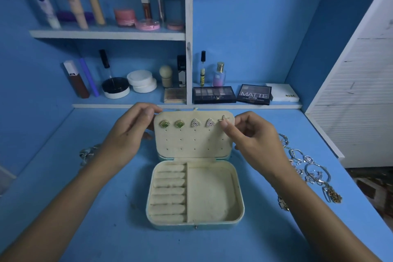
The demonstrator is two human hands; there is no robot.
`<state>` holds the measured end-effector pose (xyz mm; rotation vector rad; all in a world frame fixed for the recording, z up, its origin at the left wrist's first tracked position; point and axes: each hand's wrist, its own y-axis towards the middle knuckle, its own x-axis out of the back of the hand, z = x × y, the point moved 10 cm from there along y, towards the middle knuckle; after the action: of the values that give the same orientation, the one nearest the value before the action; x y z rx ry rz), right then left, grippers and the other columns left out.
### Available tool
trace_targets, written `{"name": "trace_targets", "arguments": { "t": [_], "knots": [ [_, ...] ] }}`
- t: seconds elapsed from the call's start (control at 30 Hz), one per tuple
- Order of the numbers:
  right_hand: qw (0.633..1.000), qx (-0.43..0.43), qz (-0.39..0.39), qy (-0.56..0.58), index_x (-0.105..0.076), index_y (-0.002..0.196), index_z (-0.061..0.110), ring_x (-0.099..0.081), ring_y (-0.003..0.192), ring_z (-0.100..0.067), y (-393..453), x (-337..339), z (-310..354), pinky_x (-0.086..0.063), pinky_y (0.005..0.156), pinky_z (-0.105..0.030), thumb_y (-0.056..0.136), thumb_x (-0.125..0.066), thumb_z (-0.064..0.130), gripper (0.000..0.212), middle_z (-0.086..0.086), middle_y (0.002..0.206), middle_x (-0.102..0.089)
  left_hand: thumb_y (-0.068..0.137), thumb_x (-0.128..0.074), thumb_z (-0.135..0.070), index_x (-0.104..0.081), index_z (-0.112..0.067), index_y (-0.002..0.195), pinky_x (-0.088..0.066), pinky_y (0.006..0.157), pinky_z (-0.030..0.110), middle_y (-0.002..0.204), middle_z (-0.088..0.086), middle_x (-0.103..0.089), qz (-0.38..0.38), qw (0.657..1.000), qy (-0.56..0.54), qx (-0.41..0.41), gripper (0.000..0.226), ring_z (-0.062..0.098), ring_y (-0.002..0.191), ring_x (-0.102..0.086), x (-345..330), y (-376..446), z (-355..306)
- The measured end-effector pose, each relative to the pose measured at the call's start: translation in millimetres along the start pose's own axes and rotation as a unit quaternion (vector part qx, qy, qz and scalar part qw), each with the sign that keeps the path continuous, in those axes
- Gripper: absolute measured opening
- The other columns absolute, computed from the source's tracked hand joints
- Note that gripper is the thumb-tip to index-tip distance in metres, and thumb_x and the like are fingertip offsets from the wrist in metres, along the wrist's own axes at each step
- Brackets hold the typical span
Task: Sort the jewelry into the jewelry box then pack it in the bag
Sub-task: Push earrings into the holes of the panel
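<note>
An open cream jewelry box (212, 193) lies on the blue table, its lid (191, 142) tilted up at the back. Two green studs (164, 124), two triangular studs (194, 122) and a star-shaped earring (223, 119) sit along the lid's top row. My left hand (127, 134) grips the lid's upper left corner. My right hand (253, 136) pinches the star earring at the lid's upper right corner. The ring rolls and the big compartment in the base hold nothing.
Several loose rings and chains (308, 168) lie on the table right of the box; a gold piece (282, 203) lies nearer. A silver piece (87, 152) lies on the left. Shelves behind hold cosmetics and eyeshadow palettes (213, 94). The table's right edge (361, 187) drops off.
</note>
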<state>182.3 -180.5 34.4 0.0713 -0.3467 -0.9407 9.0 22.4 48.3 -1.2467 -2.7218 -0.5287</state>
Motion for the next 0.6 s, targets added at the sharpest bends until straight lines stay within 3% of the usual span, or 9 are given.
{"name": "trace_targets", "arguments": {
  "t": [0.2, 0.33, 0.5, 0.6],
  "knots": [
    [0.999, -0.04, -0.019, -0.028, -0.065, 0.081, 0.016, -0.057, 0.059, -0.009, 14, -2, -16, -0.05, 0.061, -0.03, 0.084, -0.075, 0.045, 0.031, -0.003, 0.071, -0.068, 0.09, -0.058, -0.03, -0.062, -0.035, 0.113, -0.05, 0.077, 0.025, 0.098, -0.004, -0.07, 0.003, 1.0, 0.017, 0.003, 0.024, 0.01, 0.087, -0.063, -3, 1, 15],
    [0.996, -0.062, -0.029, -0.062, -0.065, 0.078, 0.019, -0.055, 0.057, -0.004, 21, -4, -29, -0.043, 0.057, -0.017, 0.083, -0.075, 0.049, 0.032, 0.008, 0.066, -0.064, 0.095, -0.059, -0.003, -0.057, -0.041, 0.122, -0.05, 0.087, 0.02, 0.106, -0.01, -0.069, 0.011, 0.999, 0.051, 0.008, 0.046, 0.005, 0.096, -0.063, -6, 3, 29],
    [0.989, -0.071, -0.034, -0.123, -0.066, 0.079, 0.02, -0.06, 0.066, -0.002, 26, -8, -36, -0.04, 0.053, -0.008, 0.085, -0.073, 0.049, 0.031, 0.008, 0.074, -0.067, 0.091, -0.064, -0.002, -0.051, -0.044, 0.123, -0.048, 0.079, 0.014, 0.106, -0.024, -0.065, 0.002, 0.996, 0.087, 0.007, 0.054, 0.001, 0.095, -0.061, -7, 1, 41],
    [0.987, -0.079, -0.028, -0.136, -0.068, 0.08, 0.02, -0.062, 0.073, -0.004, 25, -10, -42, -0.039, 0.056, -0.01, 0.085, -0.073, 0.051, 0.031, 0.009, 0.076, -0.067, 0.09, -0.067, -0.008, -0.055, -0.036, 0.121, -0.049, 0.082, 0.022, 0.107, -0.018, -0.067, -0.029, 0.992, 0.12, 0.005, 0.044, 0.001, 0.098, -0.061, -3, -2, 45]
  ]
}}
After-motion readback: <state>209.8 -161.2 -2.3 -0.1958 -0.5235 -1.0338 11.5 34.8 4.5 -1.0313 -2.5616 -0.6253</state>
